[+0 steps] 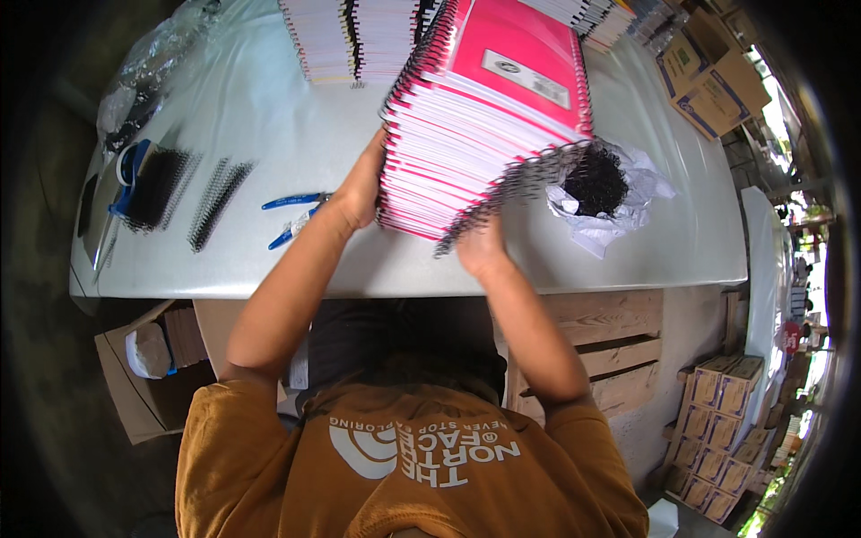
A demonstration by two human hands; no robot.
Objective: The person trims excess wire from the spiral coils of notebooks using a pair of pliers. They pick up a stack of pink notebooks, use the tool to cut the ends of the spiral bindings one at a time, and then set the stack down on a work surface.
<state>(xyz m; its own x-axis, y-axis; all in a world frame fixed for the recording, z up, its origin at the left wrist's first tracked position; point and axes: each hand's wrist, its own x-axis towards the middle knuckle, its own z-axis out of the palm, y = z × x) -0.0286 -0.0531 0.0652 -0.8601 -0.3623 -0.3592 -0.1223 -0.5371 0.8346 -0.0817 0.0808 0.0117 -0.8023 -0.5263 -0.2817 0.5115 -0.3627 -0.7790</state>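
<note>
Between my two hands is a thick stack of spiral-bound notebooks (pixel 466 148) with pink covers and black coils, tilted up above the white table. My left hand (pixel 361 186) grips the stack's left side, its fingertips hidden behind the notebooks. At the lower right corner, my right hand (pixel 482 247) holds the stack from below; most of its fingers are out of sight. To the left of my left hand lie pliers with blue handles (pixel 291 201), partly covered by my forearm. Black coils (pixel 599 184) sit in crumpled white paper (pixel 596 235) on the right.
More bound notebooks (pixel 381 40) stand at the back. On the left are loose black coils (pixel 220 202) and a blue tape dispenser (pixel 127 184). Cardboard boxes (pixel 713 85) stand at the far right. The table's front edge (pixel 404 293) runs close to my body.
</note>
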